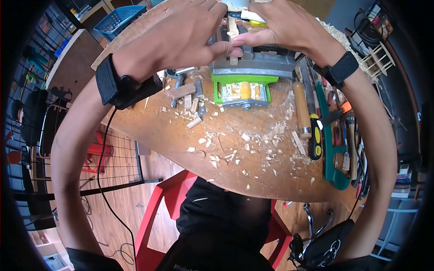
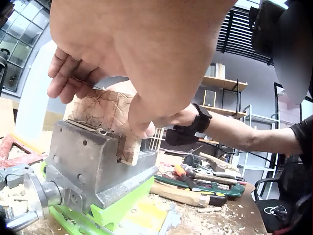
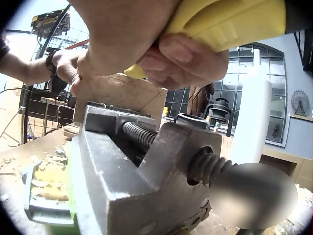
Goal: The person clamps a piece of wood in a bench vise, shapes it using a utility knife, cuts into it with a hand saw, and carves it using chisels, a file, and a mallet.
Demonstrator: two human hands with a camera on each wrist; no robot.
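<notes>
A flat wooden board stands upright in a grey metal vise on a bright green base. My right hand grips the yellow handle of a bladed tool. Its dark, printed blade lies across the board's upper part in the head view. At the other end of the blade, my left hand holds on with curled fingers; its thumb rests at the board's near end. The right thumb meets the left there. A curled shaving clings to the board.
Wood chips and offcuts litter the tabletop. To the right lie a wooden-handled tool, a black-and-yellow handle and a green tool. A blue basket stands at the far left, a red chair below.
</notes>
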